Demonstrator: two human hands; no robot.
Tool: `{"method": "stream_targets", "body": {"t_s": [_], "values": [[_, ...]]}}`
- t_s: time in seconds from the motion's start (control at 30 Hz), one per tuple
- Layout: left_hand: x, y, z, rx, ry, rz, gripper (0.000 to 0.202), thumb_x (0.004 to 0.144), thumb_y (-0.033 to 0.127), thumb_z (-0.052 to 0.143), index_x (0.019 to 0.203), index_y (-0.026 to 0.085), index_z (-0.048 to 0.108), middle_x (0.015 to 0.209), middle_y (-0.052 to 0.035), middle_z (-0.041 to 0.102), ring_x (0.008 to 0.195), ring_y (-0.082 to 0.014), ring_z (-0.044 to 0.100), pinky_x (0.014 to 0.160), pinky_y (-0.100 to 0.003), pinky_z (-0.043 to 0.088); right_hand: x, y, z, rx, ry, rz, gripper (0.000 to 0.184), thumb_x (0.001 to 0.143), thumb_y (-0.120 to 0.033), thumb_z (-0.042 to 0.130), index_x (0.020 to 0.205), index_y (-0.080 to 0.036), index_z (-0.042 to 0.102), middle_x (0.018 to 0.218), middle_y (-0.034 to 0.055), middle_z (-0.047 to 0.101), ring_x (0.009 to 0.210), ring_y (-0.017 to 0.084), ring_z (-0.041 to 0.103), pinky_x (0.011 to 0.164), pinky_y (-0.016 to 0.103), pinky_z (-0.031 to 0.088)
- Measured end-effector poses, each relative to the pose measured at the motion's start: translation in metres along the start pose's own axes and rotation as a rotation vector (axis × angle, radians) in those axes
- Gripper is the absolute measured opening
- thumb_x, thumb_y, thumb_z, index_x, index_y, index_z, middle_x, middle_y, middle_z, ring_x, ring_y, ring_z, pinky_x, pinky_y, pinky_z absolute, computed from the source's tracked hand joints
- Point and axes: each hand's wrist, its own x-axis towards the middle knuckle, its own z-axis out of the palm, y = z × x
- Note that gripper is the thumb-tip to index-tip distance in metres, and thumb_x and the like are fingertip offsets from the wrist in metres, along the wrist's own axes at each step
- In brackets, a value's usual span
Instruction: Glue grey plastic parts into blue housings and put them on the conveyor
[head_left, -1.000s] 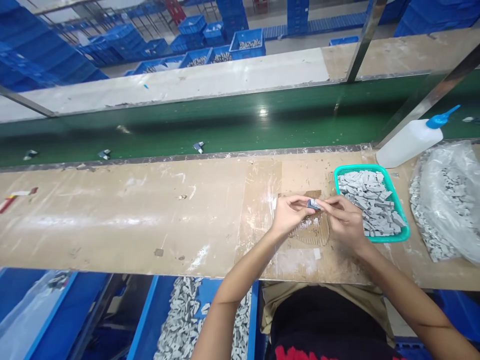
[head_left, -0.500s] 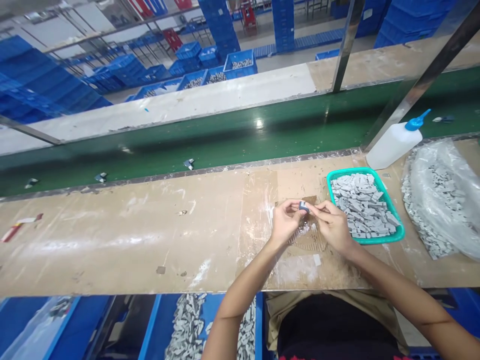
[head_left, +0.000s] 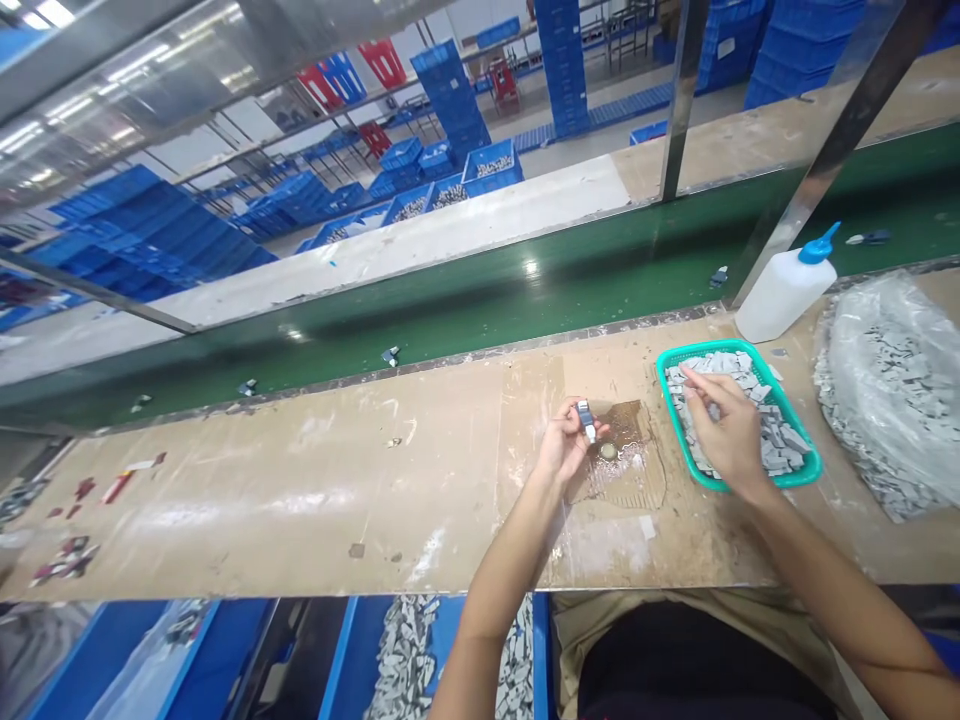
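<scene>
My left hand [head_left: 562, 440] is closed around a small dark blue-grey plastic piece with a white tip [head_left: 586, 420], held above the worktable. Just beside it lies a glue-smeared cardboard patch [head_left: 637, 435] with a small round spot of something [head_left: 608, 451] on it. Over the green basket [head_left: 814, 470] my right hand [head_left: 724, 425] hovers with thumb and forefinger stretched out and slightly apart; no piece shows between them. Small light-grey plastic parts [head_left: 784, 440] fill the basket, partly hidden by that hand.
A white squeeze bottle with a blue nozzle [head_left: 784, 290] stands behind the basket. Right of it sits a clear plastic bag of grey parts [head_left: 885, 370]. Beyond the table runs a green conveyor belt [head_left: 465, 305] carrying small pieces. A blue crate of parts [head_left: 349, 650] is below the table edge.
My right hand has left the dark piece and moved right, over the basket. The left hand keeps the piece, now turned with its white tip down. The camera view has shifted.
</scene>
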Motion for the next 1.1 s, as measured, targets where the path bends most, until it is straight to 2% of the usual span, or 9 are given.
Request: {"method": "stream_targets", "body": {"t_s": [0.1, 0.2, 0.3, 0.4, 0.63, 0.73, 0.83, 1.0, 1.1], "values": [[0.007, 0.004, -0.004, 0.073, 0.037, 0.061, 0.028, 0.063, 0.004, 0.059, 0.088, 0.018, 0.059, 0.072, 0.0011, 0.06, 0.065, -0.0134, 0.064, 0.08, -0.037, 0.06, 0.013, 0.017, -0.011, -0.174, -0.039, -0.092, 0.034, 0.087, -0.019, 0.053, 0.113, -0.02, 0.075, 0.099, 0.0084, 0.068, 0.088, 0.023, 0.065, 0.081, 0.038, 0.055], [0.021, 0.011, -0.009, 0.244, 0.071, 0.257, 0.022, 0.07, 0.016, 0.07, 0.091, 0.018, 0.063, 0.086, 0.0006, 0.062, 0.068, -0.012, 0.065, 0.079, -0.035, 0.06, 0.018, 0.033, -0.012, -0.297, -0.139, -0.194, 0.031, 0.083, -0.017, 0.056, 0.108, -0.017, 0.074, 0.096, 0.0104, 0.066, 0.095, 0.028, 0.063, 0.088, 0.043, 0.053], [0.047, 0.028, -0.011, 0.591, 0.145, 0.463, 0.032, 0.082, 0.035, 0.068, 0.11, 0.019, 0.065, 0.086, -0.0016, 0.065, 0.069, -0.0135, 0.067, 0.071, -0.028, 0.057, 0.016, 0.042, -0.004, -0.402, -0.226, -0.24, 0.028, 0.086, -0.02, 0.057, 0.109, -0.016, 0.073, 0.096, 0.0122, 0.063, 0.094, 0.031, 0.059, 0.088, 0.046, 0.052], [0.085, 0.053, -0.006, 0.939, 0.328, 0.647, 0.028, 0.089, 0.033, 0.06, 0.111, 0.016, 0.064, 0.087, -0.0057, 0.07, 0.08, -0.016, 0.069, 0.074, -0.025, 0.054, 0.014, 0.042, 0.001, -0.438, -0.272, -0.232, 0.022, 0.087, -0.018, 0.054, 0.097, -0.018, 0.074, 0.094, 0.0125, 0.063, 0.092, 0.031, 0.059, 0.085, 0.045, 0.052], [0.161, 0.097, -0.003, 1.215, 0.579, 0.688, 0.023, 0.09, 0.024, 0.059, 0.108, 0.012, 0.067, 0.108, -0.0176, 0.073, 0.111, -0.0275, 0.067, 0.103, -0.04, 0.048, 0.021, 0.036, -0.008, 0.095, -0.127, 0.095, 0.017, 0.09, -0.036, 0.058, 0.096, -0.023, 0.068, 0.1, 0.0087, 0.073, 0.095, 0.027, 0.068, 0.086, 0.044, 0.056], [0.174, 0.096, -0.003, 1.314, 0.671, 0.714, 0.032, 0.092, 0.018, 0.05, 0.12, 0.008, 0.062, 0.14, -0.0269, 0.056, 0.144, -0.0352, 0.041, 0.117, -0.053, 0.032, 0.024, 0.034, -0.011, 0.332, -0.055, 0.283, 0.029, 0.089, -0.047, 0.059, 0.104, -0.022, 0.065, 0.097, 0.0088, 0.073, 0.086, 0.025, 0.072, 0.074, 0.04, 0.06], [0.185, 0.081, 0.014, 1.416, 0.601, 0.75, 0.041, 0.093, 0.013, 0.043, 0.132, 0.008, 0.054, 0.154, -0.0244, 0.043, 0.153, -0.0323, 0.026, 0.123, -0.055, 0.022, 0.023, 0.035, -0.008, 0.384, -0.025, 0.36, 0.04, 0.085, -0.052, 0.063, 0.11, -0.021, 0.064, 0.091, 0.0079, 0.071, 0.078, 0.023, 0.072, 0.065, 0.037, 0.061], [0.217, 0.03, 0.09, 1.553, 0.22, 0.696, 0.037, 0.094, 0.022, 0.053, 0.128, 0.011, 0.06, 0.135, -0.0167, 0.065, 0.133, -0.0246, 0.055, 0.119, -0.036, 0.035, 0.021, 0.04, -0.002, 0.179, -0.042, 0.243, 0.039, 0.084, -0.05, 0.064, 0.106, -0.018, 0.07, 0.089, 0.0095, 0.073, 0.072, 0.022, 0.07, 0.07, 0.039, 0.06], [0.239, 0.0, 0.139, 1.557, 0.089, 0.655, 0.05, 0.094, 0.033, 0.056, 0.137, 0.009, 0.054, 0.144, -0.0205, 0.057, 0.138, -0.0272, 0.051, 0.119, -0.037, 0.034, 0.022, 0.039, -0.003, 0.104, -0.063, 0.164, 0.032, 0.087, -0.046, 0.061, 0.098, -0.019, 0.075, 0.088, 0.0097, 0.074, 0.068, 0.021, 0.068, 0.07, 0.038, 0.059]]}}
